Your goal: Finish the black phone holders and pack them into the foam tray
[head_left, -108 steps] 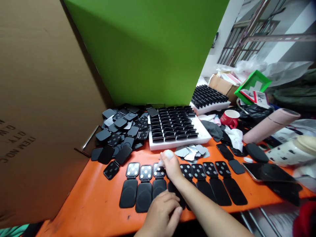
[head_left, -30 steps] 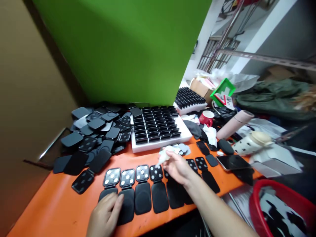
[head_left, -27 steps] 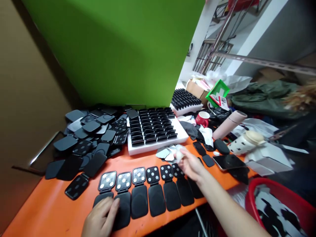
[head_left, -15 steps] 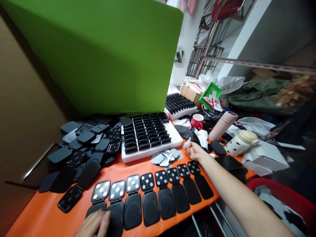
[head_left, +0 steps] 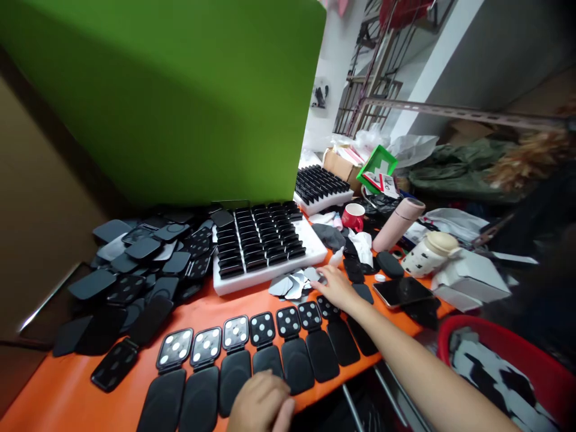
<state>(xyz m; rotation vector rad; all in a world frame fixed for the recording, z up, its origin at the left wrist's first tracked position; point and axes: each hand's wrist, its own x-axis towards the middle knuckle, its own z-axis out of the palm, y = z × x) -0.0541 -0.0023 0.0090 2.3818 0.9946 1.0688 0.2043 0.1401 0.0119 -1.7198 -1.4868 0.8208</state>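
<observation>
My left hand [head_left: 262, 401] rests, fingers loosely bent and thumb apart, over the lower flap of a black hinged case [head_left: 267, 360] in the front row. Several such cases lie unfolded side by side, their upper halves dotted with pale round spots [head_left: 236, 332]. My right hand [head_left: 336, 288] reaches to the edge of a loose pile of thin silver-grey plates [head_left: 293, 284], fingertips touching or just over it. No plate shows clearly between its fingers. Just behind that hand is a small whitish squeeze bottle [head_left: 336, 257]. Beneath my right wrist, the rightmost case is partly hidden.
Black pieces are heaped [head_left: 148, 258] at left. White foam trays [head_left: 270, 273] hold rows of black cases. A green panel [head_left: 180, 102] stands behind. To the right are a red mug [head_left: 353, 217], pink tumbler [head_left: 398, 225], phone [head_left: 402, 291], white box [head_left: 472, 277] and red basin [head_left: 508, 354].
My right hand has let go of the small whitish bottle and moved left to the silver-grey plates. My left hand has shifted right along the row. The view has turned slightly.
</observation>
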